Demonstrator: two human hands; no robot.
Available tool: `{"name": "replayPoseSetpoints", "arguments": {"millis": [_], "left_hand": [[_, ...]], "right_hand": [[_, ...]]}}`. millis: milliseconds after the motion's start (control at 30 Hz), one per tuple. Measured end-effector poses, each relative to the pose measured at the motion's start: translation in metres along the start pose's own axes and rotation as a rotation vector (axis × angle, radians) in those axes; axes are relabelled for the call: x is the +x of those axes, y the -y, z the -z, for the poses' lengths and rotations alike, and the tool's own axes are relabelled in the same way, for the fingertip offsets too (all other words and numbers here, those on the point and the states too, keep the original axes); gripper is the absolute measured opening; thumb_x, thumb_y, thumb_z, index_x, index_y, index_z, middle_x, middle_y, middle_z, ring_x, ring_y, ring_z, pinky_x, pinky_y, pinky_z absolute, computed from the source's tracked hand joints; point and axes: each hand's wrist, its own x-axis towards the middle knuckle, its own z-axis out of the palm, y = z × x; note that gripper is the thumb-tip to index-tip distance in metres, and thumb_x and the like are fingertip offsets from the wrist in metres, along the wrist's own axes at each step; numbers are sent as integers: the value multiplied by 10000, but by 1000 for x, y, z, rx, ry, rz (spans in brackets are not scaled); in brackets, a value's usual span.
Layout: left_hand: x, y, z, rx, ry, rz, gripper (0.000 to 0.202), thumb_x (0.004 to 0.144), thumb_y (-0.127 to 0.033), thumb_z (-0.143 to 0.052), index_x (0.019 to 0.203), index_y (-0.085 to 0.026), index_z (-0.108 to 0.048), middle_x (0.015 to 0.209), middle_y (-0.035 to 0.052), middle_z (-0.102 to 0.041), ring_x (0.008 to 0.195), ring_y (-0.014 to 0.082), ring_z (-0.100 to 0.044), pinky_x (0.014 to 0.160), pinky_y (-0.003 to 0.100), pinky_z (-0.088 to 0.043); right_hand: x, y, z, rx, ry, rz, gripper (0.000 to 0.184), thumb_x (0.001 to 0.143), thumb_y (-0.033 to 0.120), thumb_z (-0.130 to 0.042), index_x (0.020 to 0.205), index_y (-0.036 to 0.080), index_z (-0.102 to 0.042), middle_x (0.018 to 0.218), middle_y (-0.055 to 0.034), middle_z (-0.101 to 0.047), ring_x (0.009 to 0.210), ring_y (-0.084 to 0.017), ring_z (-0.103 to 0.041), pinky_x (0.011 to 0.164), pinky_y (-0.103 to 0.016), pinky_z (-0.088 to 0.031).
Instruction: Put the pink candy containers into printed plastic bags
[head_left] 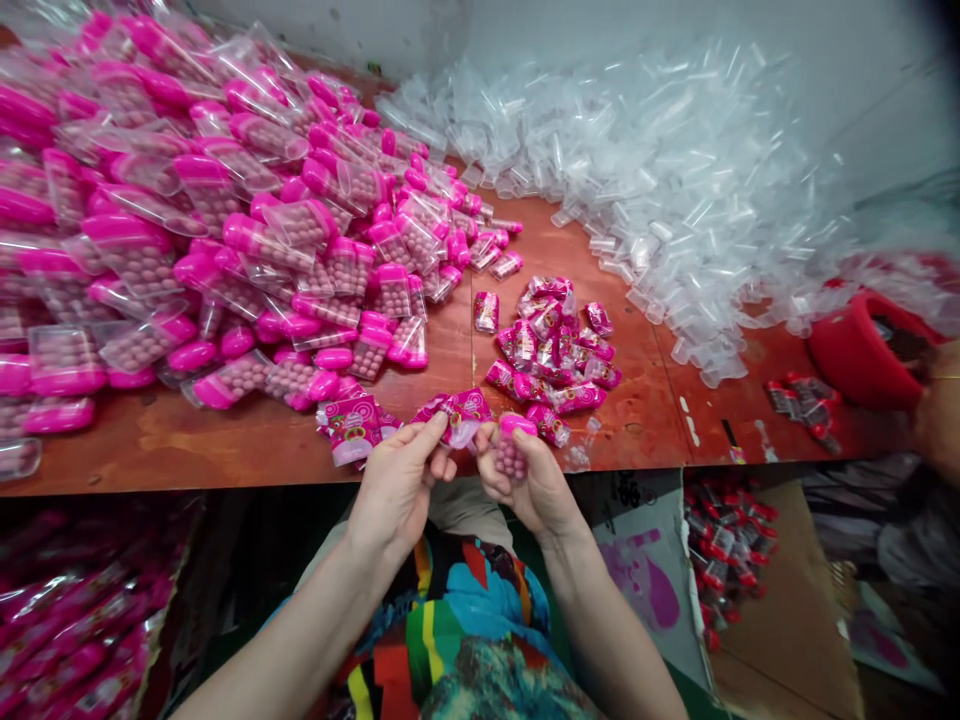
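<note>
My left hand point(405, 475) pinches a pink printed wrapper point(466, 412) at the table's front edge. In my right hand point(529, 480) is a small clear container point(511, 455) with a pink cap, full of pink candy balls; its cap end is close to the wrapper. A stack of flat pink wrappers point(356, 430) lies just left of my left hand. Beyond my right hand is a heap of wrapped pink packs point(551, 345). To the left rises a big pile of pink-capped containers point(292, 230) with candy balls inside.
Clear empty containers point(637, 170) are heaped along the back right of the red-brown table point(645, 400). A red bowl point(862, 350) and a person's arm point(941, 410) are at far right. Below are boxes of pink packs point(67, 620) and red-capped containers point(727, 550).
</note>
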Motion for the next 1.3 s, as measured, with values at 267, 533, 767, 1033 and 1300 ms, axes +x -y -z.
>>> {"name": "replayPoseSetpoints", "arguments": {"millis": [267, 533, 767, 1033, 1300], "left_hand": [[-2, 9, -3, 80, -45, -78, 343, 741, -338, -742, 537, -154, -535, 413, -42, -467, 431, 86, -469, 486, 216, -361], [-1, 13, -1, 46, -8, -85, 355, 770, -352, -719, 536, -164, -529, 409, -45, -459, 402, 96, -441, 476, 247, -371], [0, 15, 5, 173, -29, -159, 303, 749, -318, -743, 562, -159, -567, 418, -47, -475, 402, 83, -436, 462, 232, -346], [-3, 15, 7, 192, 60, -68, 368, 800, -402, -680, 563, -168, -524, 404, -46, -461, 407, 92, -456, 487, 233, -365], [0, 17, 9, 204, 44, -17, 374, 801, -393, -682, 555, -167, -514, 392, -50, -448, 392, 82, -432, 470, 225, -349]], "right_hand": [[-1, -17, -17, -85, -292, 143, 265, 898, 446, -558, 843, 203, -467, 691, 32, -618, 355, -55, -493, 261, -127, -283], [-3, -26, -21, -170, -287, 94, 370, 904, 453, -560, 1157, 224, -418, 610, 58, -615, 322, -47, -431, 289, -119, -284], [-6, -21, -21, -158, -238, 60, 464, 896, 458, -566, 1254, 214, -401, 567, 63, -592, 312, -38, -358, 302, -124, -288], [-3, -23, -11, -222, -298, 76, 414, 884, 464, -580, 1184, 195, -483, 565, 64, -588, 325, -50, -422, 291, -127, -275], [-4, -18, -6, -279, -325, 151, 344, 910, 440, -550, 1155, 201, -508, 603, 51, -601, 361, -47, -452, 334, -129, -316]]}}
